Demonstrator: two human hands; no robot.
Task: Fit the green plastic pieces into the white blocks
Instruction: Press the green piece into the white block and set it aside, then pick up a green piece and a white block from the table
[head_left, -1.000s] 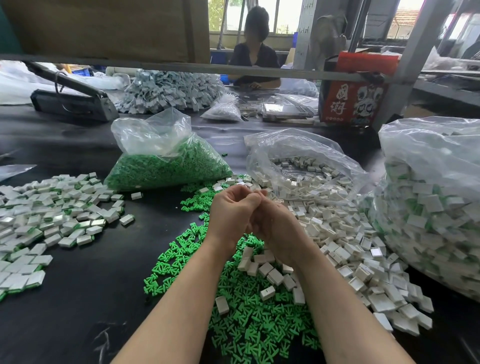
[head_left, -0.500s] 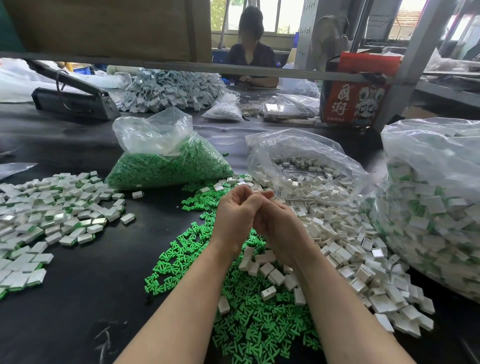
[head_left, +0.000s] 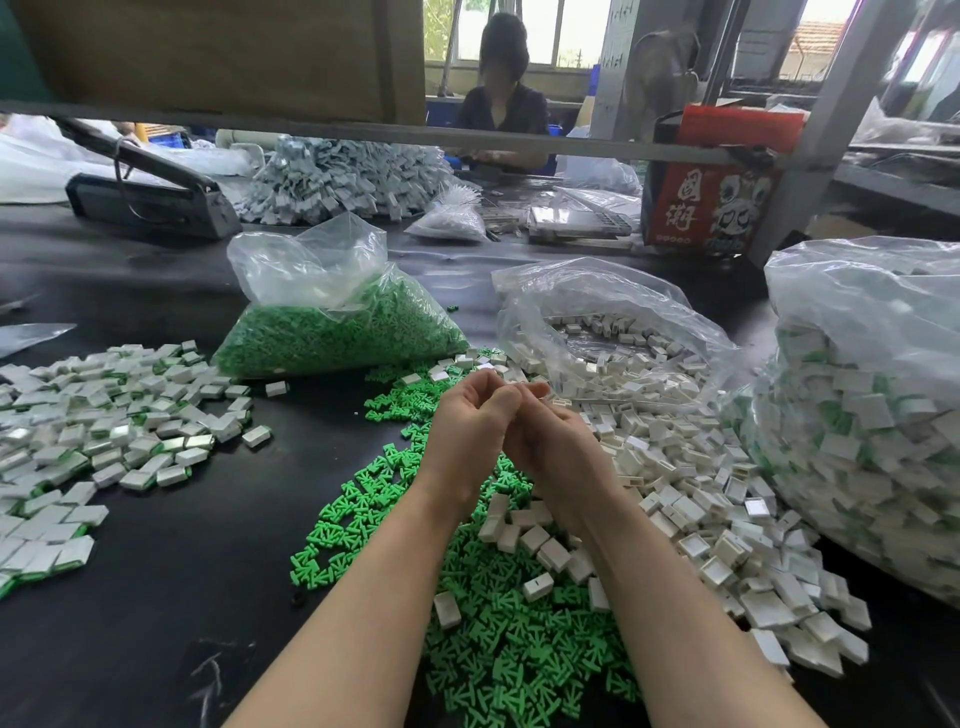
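Hands meet above the loose green pieces (head_left: 498, 613) in the head view: left hand (head_left: 470, 431) and right hand (head_left: 550, 447) pressed together, fingers curled inward, likely pushing a piece into a block, though what they clamp is hidden and I cannot tell. White blocks (head_left: 670, 467) lie just to the right, spilling from an open bag (head_left: 597, 306). Finished blocks (head_left: 104, 426) sit well apart on the left. A green-filled bag (head_left: 332, 322) lies behind; nothing blocks reach.
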